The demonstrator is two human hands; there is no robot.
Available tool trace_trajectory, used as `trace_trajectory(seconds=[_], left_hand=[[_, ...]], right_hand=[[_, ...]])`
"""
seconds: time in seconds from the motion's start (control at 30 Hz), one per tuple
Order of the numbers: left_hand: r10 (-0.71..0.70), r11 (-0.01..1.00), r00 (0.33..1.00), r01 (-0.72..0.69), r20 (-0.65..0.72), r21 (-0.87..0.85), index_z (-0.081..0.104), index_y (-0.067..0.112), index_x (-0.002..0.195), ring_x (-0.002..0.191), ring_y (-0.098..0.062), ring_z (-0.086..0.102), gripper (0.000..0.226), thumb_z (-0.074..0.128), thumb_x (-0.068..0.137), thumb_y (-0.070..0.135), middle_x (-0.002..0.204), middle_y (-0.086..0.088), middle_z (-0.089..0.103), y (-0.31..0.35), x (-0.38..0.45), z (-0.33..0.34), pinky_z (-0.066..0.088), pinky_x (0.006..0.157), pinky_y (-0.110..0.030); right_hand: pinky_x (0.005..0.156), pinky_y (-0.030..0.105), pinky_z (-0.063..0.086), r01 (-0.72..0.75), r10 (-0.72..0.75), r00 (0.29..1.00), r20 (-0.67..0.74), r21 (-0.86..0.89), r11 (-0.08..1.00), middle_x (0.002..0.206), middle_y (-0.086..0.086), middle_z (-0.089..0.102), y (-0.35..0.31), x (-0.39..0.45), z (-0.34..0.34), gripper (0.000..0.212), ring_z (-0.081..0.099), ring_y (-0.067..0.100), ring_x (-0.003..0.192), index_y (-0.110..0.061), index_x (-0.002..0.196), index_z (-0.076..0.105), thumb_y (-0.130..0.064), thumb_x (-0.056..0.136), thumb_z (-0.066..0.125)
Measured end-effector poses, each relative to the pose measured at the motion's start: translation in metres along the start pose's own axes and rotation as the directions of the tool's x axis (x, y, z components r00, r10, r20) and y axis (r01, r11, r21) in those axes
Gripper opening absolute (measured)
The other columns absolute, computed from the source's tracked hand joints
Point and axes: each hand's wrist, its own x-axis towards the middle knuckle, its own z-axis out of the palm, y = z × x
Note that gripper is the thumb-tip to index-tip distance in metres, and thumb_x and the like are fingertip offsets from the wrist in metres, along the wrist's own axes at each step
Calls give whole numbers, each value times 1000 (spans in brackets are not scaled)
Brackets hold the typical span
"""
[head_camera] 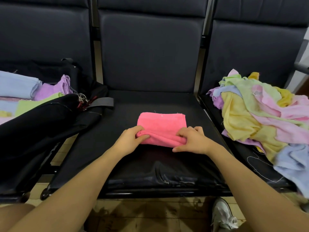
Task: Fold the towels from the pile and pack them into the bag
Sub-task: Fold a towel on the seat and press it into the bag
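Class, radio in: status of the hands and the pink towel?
Both hands, left and right, pinch pink towel's near edge. Towel folded on middle seat. Nothing in the way.

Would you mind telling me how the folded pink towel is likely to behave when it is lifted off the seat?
The pink towel would probably sag and start to unfold, since its near edge already bunches softly where the left hand and right hand pinch it. It looks light, being small and thin. The terry surface likely resists slipping, so a two-sided grip should keep the fold.
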Motion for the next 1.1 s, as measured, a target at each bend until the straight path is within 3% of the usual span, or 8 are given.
trace_trajectory(seconds=[0.07,0.2,0.3,0.47,0.63,0.77,0.93,1.1], left_hand=[[21,1000,1000,-21,17,13,55,7,89,75,-24,53,22,59,93,29,83,-12,59,1,0,-1,45,72,-37],[22,1000,1000,-22,-8,-6,48,6,97,79,-24,53,23,50,98,29,90,-14,58,6,2,-4,43,70,-34],[-15,998,998,19,-64,59,44,15,104,84,-24,57,22,42,100,36,93,-5,58,13,8,-3,45,74,-40],[-137,987,964,154,-229,55,44,15,111,82,-23,54,26,43,100,38,90,1,55,21,27,9,44,72,-37],[-154,986,929,167,-337,8,44,14,111,83,-22,55,26,51,97,35,92,1,57,22,54,18,42,72,-35],[-110,978,927,165,-358,127,48,16,114,93,-24,56,24,52,96,32,103,0,62,14,79,23,36,77,-34],[-103,899,938,230,-331,373,37,28,143,116,-28,46,46,40,99,42,130,-6,54,-2,85,39,29,94,-37],[-20,856,957,166,-289,490,45,30,138,114,-24,48,42,33,101,46,126,-1,57,-6,85,42,24,90,-34]], right_hand=[[95,30,24,37,-37,999,-39,-8,999,101,0,53,4,0,0,34,44,18,96,-10,98,61,-38,81,71],[66,32,38,24,88,974,-207,485,874,72,2,54,7,-3,0,14,47,15,67,-8,74,58,-9,80,70],[62,30,37,29,185,938,-294,596,803,69,7,55,5,0,2,10,46,12,65,-5,77,57,-5,84,65],[65,30,37,-92,318,846,-427,471,878,72,-2,52,-8,19,8,11,49,15,67,-12,95,55,-22,93,58],[85,37,34,-304,435,774,-461,332,893,87,-2,53,-11,37,11,22,56,26,90,-10,109,53,-28,97,51],[95,41,28,-487,486,709,-510,143,861,120,9,51,1,51,21,37,44,31,115,-10,118,52,-37,93,54],[104,44,22,-521,464,773,-432,-17,853,134,13,42,7,62,23,50,36,33,124,-9,127,50,-48,96,43],[108,46,20,-500,463,821,-335,-29,866,136,9,41,5,67,19,54,34,30,127,-13,129,51,-54,96,39]])
